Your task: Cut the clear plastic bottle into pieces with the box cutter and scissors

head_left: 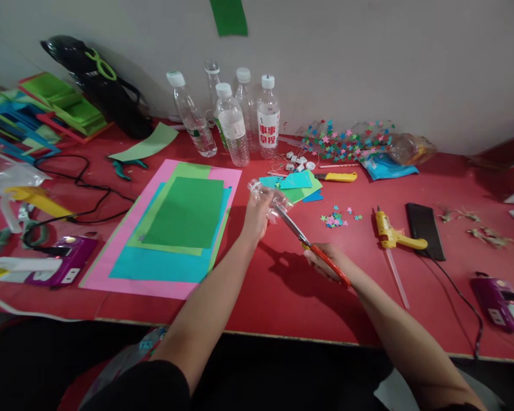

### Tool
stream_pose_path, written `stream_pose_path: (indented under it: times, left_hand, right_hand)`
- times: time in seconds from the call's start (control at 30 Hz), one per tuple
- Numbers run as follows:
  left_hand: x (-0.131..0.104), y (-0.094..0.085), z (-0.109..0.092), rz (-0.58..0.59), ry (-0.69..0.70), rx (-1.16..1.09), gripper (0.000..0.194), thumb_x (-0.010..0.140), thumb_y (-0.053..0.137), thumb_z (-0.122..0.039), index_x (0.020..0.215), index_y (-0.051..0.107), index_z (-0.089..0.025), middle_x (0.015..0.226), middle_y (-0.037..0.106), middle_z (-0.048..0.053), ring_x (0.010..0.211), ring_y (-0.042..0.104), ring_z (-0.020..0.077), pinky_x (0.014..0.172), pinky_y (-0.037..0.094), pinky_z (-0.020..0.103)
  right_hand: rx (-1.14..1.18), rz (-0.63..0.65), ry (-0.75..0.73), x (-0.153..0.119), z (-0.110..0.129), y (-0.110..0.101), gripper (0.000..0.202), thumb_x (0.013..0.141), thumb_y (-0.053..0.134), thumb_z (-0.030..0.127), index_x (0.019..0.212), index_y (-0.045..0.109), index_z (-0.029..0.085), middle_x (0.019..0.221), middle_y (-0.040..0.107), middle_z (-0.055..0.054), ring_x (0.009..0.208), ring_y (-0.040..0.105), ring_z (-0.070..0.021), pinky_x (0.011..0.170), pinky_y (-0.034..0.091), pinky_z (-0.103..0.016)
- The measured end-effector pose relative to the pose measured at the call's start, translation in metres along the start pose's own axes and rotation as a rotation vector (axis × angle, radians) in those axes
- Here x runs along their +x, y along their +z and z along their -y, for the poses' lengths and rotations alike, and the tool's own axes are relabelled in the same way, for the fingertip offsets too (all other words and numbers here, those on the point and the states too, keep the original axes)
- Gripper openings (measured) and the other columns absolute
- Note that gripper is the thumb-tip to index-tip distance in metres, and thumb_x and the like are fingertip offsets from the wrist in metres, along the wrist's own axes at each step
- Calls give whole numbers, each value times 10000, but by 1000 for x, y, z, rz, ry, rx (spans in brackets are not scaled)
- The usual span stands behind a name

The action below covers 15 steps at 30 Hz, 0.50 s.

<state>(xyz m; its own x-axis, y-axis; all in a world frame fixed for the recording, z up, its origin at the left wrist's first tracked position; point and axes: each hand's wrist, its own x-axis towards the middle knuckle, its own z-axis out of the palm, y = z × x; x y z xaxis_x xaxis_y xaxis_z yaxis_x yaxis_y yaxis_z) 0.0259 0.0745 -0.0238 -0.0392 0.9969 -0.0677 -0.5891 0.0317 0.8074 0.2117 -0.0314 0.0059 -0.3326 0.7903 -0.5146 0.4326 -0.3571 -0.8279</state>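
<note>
My left hand (257,212) is closed around a clear plastic bottle piece (281,201), its neck pointing up and to the left. In my right hand (332,261) is a pair of scissors (321,257) with red handles. The scissor blades reach up and left to the bottle piece and meet its lower edge. Whether the blades are apart is hard to make out. Just beyond the bottle piece lie blue and green paper scraps (297,181) and a yellow utility knife (341,177).
Stacked coloured paper sheets (184,211) lie at left. Plastic bottles (233,128) stand against the wall. Small paper stars (336,220), a yellow glue gun (388,231), a black phone (426,230) and a purple power strip (499,299) are at right. Black cables (83,188) cross the table's left side.
</note>
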Motion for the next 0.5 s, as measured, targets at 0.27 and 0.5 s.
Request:
stream_pose_path:
  times: [0.27,0.5]
  left_hand:
    - [0,-1,-3,9,12,7,424,673,830,-416,856,499,-224,823,726,37,1012,715,290,832,580,436]
    - [3,-4,0,40,30,-4,420,703,824,-409,872,485,-227,807,722,14,948,732,248,828,581,413]
  right_hand:
    - [31,-8,-3,0,1,2,542,732,625,728,656,426,229,440,358,92,345,329,-64,340,293,-207]
    - [19,53,-57,-1,1,1,542,780,587,727,686,431,216,499,373,85,393,358,-62,381,327,-204]
